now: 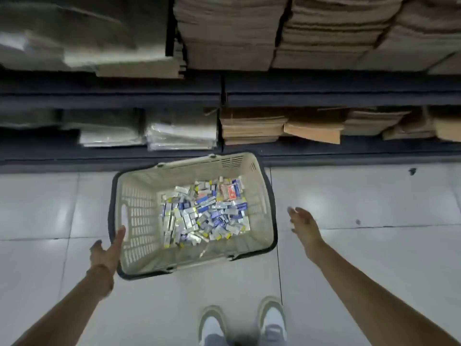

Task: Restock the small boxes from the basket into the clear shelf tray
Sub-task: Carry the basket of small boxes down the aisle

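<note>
Two shoes [272, 318], left hand [106, 253], right hand [303, 226], one basket [139, 216], many small boxes [204, 213].

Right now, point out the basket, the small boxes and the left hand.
basket [139, 208]: head view, left slatted wall.
small boxes [204, 213]: head view, middle of the pile.
left hand [106, 252]: head view, middle of the hand.

Stockroom, dark shelving [219, 96], stacked flattened cardboard [252, 128], tiled floor [361, 196]
</note>
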`<state>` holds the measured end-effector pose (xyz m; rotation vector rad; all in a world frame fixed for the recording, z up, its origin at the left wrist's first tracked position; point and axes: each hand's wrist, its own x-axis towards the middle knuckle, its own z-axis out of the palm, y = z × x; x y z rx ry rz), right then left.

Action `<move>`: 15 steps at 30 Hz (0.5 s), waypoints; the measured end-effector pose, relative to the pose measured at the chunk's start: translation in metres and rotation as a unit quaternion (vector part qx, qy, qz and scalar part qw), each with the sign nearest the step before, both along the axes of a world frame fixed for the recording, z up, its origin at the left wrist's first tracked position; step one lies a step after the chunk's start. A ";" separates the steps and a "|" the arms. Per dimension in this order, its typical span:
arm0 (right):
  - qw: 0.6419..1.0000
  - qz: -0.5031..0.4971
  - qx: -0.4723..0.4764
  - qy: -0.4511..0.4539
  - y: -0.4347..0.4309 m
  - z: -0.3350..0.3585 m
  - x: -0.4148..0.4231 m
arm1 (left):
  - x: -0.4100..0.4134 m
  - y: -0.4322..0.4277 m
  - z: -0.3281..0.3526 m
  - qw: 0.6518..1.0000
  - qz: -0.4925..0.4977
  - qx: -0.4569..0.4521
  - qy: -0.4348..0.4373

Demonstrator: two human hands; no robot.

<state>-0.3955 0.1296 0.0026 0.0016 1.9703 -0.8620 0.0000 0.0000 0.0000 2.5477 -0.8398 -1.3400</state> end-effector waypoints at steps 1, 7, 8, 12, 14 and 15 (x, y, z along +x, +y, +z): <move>1.000 0.008 -0.006 -0.003 -0.015 -0.014 -0.001 | 0.000 -0.005 -0.012 1.000 0.010 0.010 0.004; 0.997 0.068 0.001 -0.036 -0.066 -0.061 0.010 | 0.014 -0.023 -0.054 0.998 0.059 -0.011 0.010; 0.997 0.065 0.004 -0.037 -0.066 -0.066 0.010 | 0.017 -0.027 -0.059 0.998 0.063 -0.005 0.011; 0.996 0.056 0.009 -0.070 -0.060 -0.079 0.008 | 0.020 -0.038 -0.063 0.997 0.003 0.043 0.058; 0.996 0.041 0.012 -0.076 -0.049 -0.080 0.007 | 0.023 -0.033 -0.054 0.994 -0.021 0.071 0.077; 0.996 0.034 0.015 -0.078 -0.041 -0.078 0.006 | 0.024 -0.030 -0.050 0.992 -0.034 0.087 0.084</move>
